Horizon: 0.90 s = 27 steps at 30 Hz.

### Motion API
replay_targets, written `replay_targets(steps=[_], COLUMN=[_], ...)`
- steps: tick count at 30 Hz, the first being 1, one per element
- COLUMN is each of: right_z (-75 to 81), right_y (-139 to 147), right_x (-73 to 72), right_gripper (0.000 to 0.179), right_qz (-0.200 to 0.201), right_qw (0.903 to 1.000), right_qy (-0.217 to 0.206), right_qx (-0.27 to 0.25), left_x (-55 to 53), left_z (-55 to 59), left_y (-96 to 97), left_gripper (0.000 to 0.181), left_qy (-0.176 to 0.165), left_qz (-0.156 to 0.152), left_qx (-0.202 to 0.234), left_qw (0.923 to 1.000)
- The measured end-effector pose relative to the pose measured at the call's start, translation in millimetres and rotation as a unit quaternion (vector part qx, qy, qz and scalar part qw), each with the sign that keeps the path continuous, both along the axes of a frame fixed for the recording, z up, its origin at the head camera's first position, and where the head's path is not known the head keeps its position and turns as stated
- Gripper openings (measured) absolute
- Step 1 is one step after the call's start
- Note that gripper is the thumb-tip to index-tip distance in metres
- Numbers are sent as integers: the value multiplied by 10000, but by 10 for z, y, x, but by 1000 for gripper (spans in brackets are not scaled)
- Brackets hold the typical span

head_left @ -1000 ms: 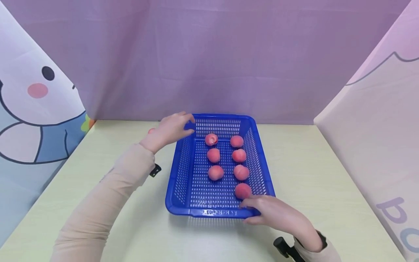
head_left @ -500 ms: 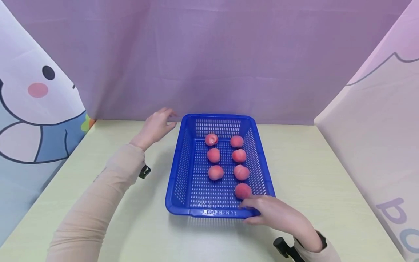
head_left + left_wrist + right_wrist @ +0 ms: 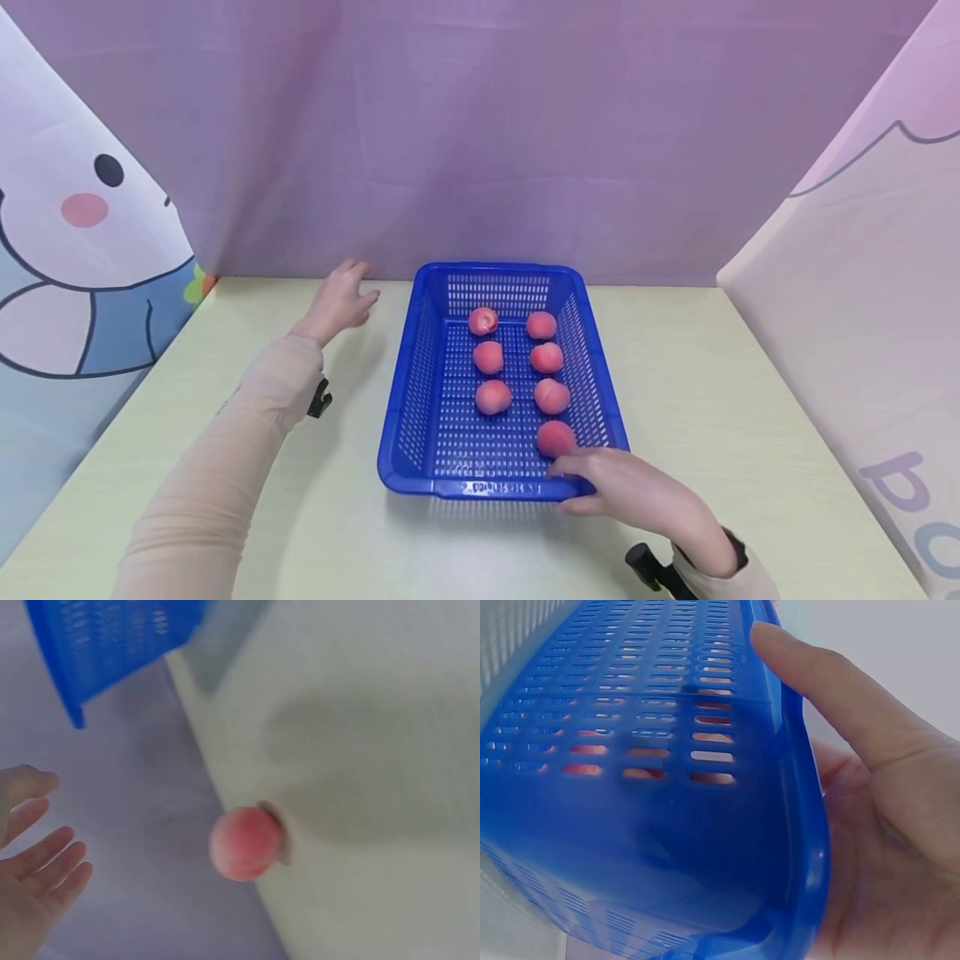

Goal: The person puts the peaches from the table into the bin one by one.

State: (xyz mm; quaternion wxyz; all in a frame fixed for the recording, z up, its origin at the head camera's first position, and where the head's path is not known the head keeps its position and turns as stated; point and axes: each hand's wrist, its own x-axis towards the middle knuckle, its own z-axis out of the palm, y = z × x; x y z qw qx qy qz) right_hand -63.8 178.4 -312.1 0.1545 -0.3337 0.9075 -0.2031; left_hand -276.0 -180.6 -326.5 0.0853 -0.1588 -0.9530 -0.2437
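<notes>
A blue plastic basket [image 3: 510, 490] with slotted walls holds peaches in two columns: three on the left, including the nearest one [image 3: 492, 397], and several on the right, down to a peach [image 3: 556, 438] at the near right corner. My right hand [image 3: 633, 492] grips that corner's rim, thumb outside the wall in the right wrist view. Left of the basket, my left hand [image 3: 339, 302] is over the far part of the table, fingers apart and holding nothing. A single peach [image 3: 246, 844] lies on the table near it in the left wrist view, hidden by the hand in the head view.
The pale table [image 3: 690, 400] extends on both sides of the basket. A purple cloth wall [image 3: 525, 142] rises behind its far edge. Printed panels stand at the left [image 3: 82, 267] and right [image 3: 847, 317].
My left hand has moved left, from over the basket's far left rim to beside it, uncovering the rim. My right hand stays on the corner, and the peaches in the basket keep their places.
</notes>
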Motion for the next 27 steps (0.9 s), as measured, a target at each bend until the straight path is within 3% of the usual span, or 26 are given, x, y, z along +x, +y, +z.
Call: replay_targets(steps=[13, 20, 27], right_z=[-19, -20, -25], right_y=[3, -2, 4], right_x=[2, 1, -1], right_gripper=[30, 28, 29], right_qz=[-24, 11, 11], right_qw=[10000, 9999, 9999], right_qy=[29, 106, 122], right_qx=[7, -15, -11], left_x=[-142, -180, -207], left_z=[-310, -402, -477], left_y=[-187, -274, -310], left_gripper=[38, 44, 50], left_qy=[-82, -85, -471], left_qz=[116, 148, 154], left_qx=[297, 93, -33], left_qw=[9995, 9998, 9988])
